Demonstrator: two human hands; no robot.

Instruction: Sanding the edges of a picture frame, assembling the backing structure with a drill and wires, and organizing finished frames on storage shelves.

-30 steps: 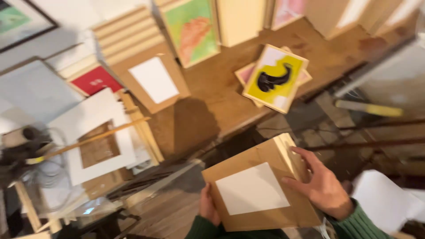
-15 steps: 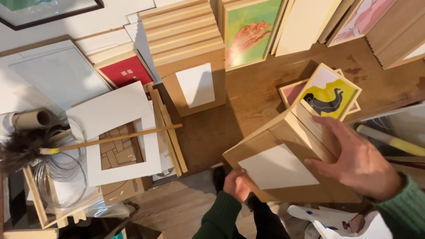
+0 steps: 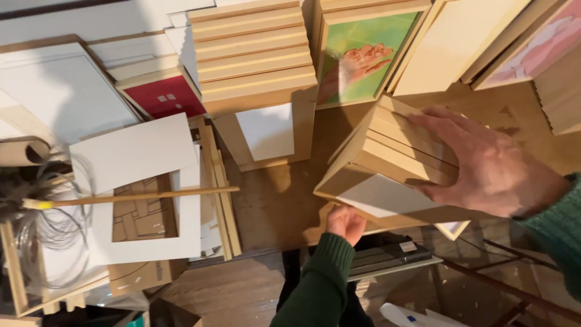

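Right hand [image 3: 490,166]: lies flat with spread fingers on the side of the wooden frame [image 3: 387,175], gripping it.
Left hand [image 3: 346,223]: supports the frame's lower edge from below.
Frame: between both hands, tilted, above the table [image 3: 272,194].

My right hand [image 3: 490,163] covers the far end of the wooden frame stack [image 3: 387,163], and my left hand [image 3: 346,223] is partly tucked beneath it. My right sleeve [image 3: 560,233] runs off the picture's edge. Beyond the stack, the pink painting [image 3: 538,42] is cut off too.
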